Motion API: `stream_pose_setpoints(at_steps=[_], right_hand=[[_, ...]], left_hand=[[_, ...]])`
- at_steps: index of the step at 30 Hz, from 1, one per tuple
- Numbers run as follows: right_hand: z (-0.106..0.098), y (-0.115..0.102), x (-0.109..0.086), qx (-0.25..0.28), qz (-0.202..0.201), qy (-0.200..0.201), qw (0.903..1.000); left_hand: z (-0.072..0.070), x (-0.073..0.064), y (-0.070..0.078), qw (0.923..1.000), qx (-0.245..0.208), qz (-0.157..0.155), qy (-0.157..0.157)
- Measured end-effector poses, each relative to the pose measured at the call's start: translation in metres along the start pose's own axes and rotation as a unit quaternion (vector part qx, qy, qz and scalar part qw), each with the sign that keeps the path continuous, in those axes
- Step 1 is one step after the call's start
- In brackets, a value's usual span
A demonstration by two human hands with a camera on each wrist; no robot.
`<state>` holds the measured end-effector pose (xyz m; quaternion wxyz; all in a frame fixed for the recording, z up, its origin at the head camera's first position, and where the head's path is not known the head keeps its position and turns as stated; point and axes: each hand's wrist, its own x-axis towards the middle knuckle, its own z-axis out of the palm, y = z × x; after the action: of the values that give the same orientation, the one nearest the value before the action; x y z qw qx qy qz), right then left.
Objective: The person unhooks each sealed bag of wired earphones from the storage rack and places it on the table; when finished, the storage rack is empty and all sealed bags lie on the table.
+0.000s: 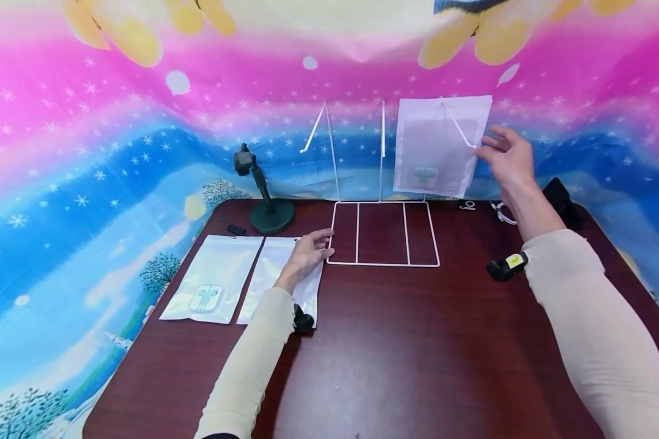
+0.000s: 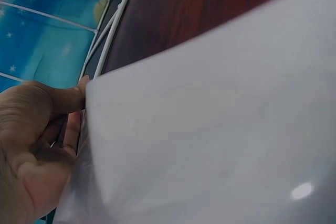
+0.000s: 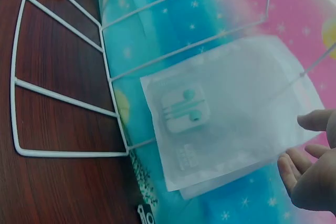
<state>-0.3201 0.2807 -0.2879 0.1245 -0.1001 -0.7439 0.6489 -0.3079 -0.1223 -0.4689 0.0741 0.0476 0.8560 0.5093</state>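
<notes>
A white wire rack (image 1: 382, 264) stands at the table's back, with prongs slanting forward. My left hand (image 1: 306, 251) holds the left bar of its base with fingertips and thumb; in the left wrist view a blank white sheet of pouch (image 2: 210, 119) hides part of that grip. On the rack's right prong hangs a white zip pouch (image 1: 434, 143), printed with an earphone picture (image 3: 184, 106). Beside its right edge is my right hand (image 1: 507, 152), near the prong's tip. In the right wrist view its thumb and fingers are parted, with nothing between them.
Two more white pouches (image 1: 214, 274) lie flat on the table's left side, one partly under my left arm. Behind them stands a dark green round-based stand (image 1: 273, 216), with a small black object (image 1: 236, 230) nearby. A white cable (image 1: 503, 213) lies back right, before a patterned backdrop (image 1: 159, 152).
</notes>
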Motion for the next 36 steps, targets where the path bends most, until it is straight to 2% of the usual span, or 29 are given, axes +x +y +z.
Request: stream_pose_setpoints(at_steps=[7, 14, 18, 22, 28, 31, 36], right_hand=[[0.006, -0.006, -0.003, 0.034, -0.027, 0.055, 0.9976], [0.008, -0.010, -0.008, 0.050, -0.054, 0.081, 0.9940], [0.011, -0.013, -0.016, 0.082, -0.059, 0.078, 0.9918], [0.014, -0.016, -0.024, 0.092, -0.072, 0.064, 0.9910], [0.014, -0.013, -0.043, 0.027, -0.108, 0.058, 0.9921], [0.012, -0.012, -0.051, 0.014, -0.121, 0.065, 0.9904], [0.003, -0.012, -0.065, 0.084, -0.129, 0.057, 0.9865]], left_hand=[[0.002, 0.001, 0.000, 1.0000, 0.002, -0.003, 0.006], [0.005, 0.003, -0.002, 1.0000, -0.001, -0.004, 0.003], [0.005, 0.003, -0.003, 1.0000, 0.000, -0.001, 0.007], [0.004, 0.004, -0.003, 0.9999, 0.006, 0.004, 0.010], [0.004, 0.003, -0.003, 0.9999, 0.012, 0.006, 0.008], [0.004, 0.002, -0.003, 0.9998, 0.014, 0.004, 0.010], [0.004, 0.003, -0.002, 0.9999, 0.013, 0.000, 0.011]])
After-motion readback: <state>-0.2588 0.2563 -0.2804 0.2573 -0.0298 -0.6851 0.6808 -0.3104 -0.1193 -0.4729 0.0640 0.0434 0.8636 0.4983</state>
